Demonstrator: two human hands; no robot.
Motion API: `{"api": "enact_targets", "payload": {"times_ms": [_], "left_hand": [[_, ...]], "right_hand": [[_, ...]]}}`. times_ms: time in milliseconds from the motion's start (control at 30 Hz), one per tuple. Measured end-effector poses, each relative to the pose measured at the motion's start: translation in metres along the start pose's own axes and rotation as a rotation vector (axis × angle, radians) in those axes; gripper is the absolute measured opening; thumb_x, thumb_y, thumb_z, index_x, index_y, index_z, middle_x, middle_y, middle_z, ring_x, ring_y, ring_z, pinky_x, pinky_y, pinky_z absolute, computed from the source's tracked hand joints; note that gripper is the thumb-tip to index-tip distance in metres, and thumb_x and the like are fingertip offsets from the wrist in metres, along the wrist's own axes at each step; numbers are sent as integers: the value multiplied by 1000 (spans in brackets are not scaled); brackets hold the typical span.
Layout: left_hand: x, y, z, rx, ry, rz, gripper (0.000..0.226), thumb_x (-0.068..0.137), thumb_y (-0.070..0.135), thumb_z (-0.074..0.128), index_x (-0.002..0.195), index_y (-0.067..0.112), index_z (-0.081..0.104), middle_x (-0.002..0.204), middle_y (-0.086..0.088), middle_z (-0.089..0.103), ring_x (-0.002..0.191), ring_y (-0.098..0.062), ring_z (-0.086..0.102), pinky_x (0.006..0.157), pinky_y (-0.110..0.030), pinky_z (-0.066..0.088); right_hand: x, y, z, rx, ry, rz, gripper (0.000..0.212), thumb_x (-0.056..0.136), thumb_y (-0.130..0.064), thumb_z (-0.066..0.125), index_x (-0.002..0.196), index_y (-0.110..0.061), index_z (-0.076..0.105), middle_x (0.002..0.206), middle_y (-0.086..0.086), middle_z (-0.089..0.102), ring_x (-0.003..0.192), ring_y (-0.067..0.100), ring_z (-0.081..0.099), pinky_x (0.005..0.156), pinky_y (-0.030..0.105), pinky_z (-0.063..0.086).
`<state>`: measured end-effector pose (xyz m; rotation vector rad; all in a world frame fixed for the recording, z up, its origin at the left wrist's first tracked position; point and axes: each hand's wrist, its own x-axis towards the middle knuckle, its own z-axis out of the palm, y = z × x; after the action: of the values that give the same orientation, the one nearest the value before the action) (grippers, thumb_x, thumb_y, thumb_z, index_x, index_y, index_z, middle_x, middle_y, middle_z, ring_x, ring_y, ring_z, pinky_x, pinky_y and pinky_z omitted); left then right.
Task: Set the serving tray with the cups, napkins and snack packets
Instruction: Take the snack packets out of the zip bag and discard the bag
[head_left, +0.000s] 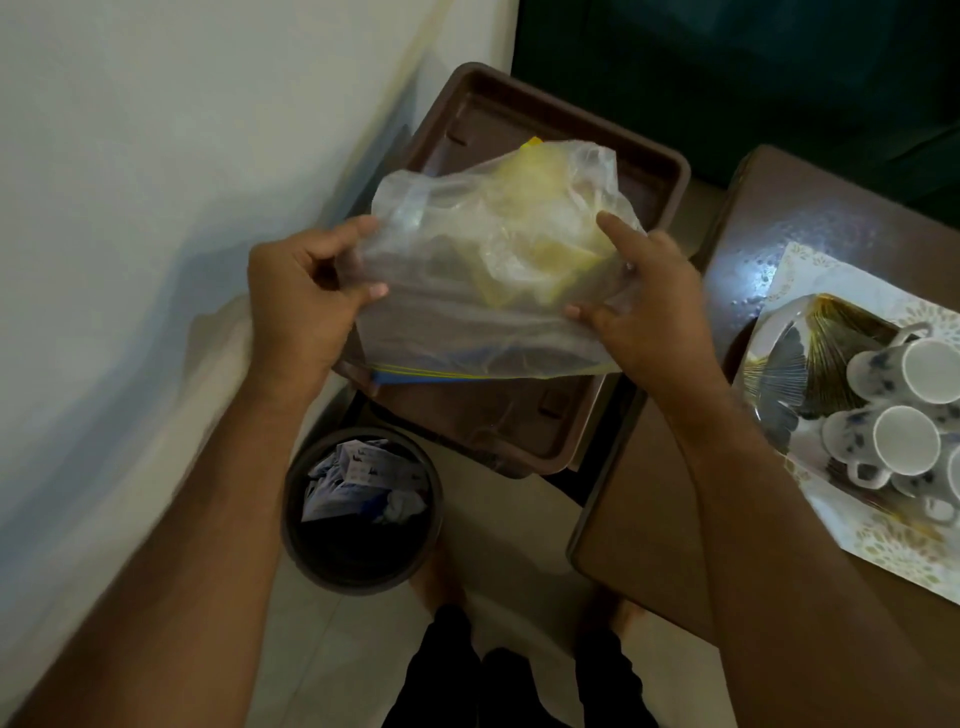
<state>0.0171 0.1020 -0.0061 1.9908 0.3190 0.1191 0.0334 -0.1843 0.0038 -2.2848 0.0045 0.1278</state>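
A clear zip bag with yellow snack pieces inside is held above a brown serving tray. My left hand pinches the bag's left edge. My right hand grips its right side, index finger pointing up along the plastic. The bag's blue and yellow zip strip faces me at the lower edge. To the right, several white cups with blue flowers stand on a patterned plate, which rests on a white napkin. The tray's middle is hidden behind the bag.
A round dark bin with crumpled paper stands on the floor below the tray. A brown table carries the plate at right. A white wall runs along the left. My feet and dark trousers show at the bottom.
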Motion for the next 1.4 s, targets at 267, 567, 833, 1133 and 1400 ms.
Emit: {"api": "enact_targets", "payload": {"times_ms": [267, 567, 833, 1133, 1400], "left_hand": [[-8, 5, -7, 87, 168, 155, 19, 73, 8, 80, 86, -3, 71, 109, -18, 66, 108, -30, 67, 93, -34, 56], [-25, 14, 9, 0, 175, 98, 24, 97, 30, 67, 95, 12, 51, 78, 13, 53, 68, 3, 51, 64, -19, 43], [-31, 9, 21, 32, -23, 47, 76, 69, 22, 88, 127, 5, 41, 121, 0, 54, 109, -14, 59, 99, -34, 53], [-51, 25, 65, -138, 224, -85, 66, 76, -7, 72, 135, 5, 45, 114, 17, 53, 103, 22, 55, 87, -5, 48], [-65, 39, 90, -427, 151, -205, 42, 90, 10, 71, 127, 19, 53, 119, -1, 70, 108, -12, 73, 87, -35, 63]], "right_hand": [[-1, -5, -2, -237, 161, -230, 42, 66, -40, 93, 76, -7, 69, 113, 12, 63, 110, 30, 54, 86, 25, 37], [-10, -26, 7, -139, 298, 3, 38, 75, -46, 82, 98, -19, 69, 87, -1, 73, 81, 26, 67, 69, 36, 53], [-10, -24, 13, -86, 359, 247, 42, 73, -49, 79, 102, -20, 74, 91, -4, 72, 87, 23, 70, 71, 31, 52], [-24, -43, 41, -90, 248, 7, 46, 81, -28, 77, 118, -5, 62, 108, 6, 69, 91, 15, 60, 74, 28, 48], [-37, -38, 52, 215, 29, -215, 40, 78, -14, 68, 116, -2, 70, 105, 7, 65, 96, 15, 61, 82, 31, 54]]}}
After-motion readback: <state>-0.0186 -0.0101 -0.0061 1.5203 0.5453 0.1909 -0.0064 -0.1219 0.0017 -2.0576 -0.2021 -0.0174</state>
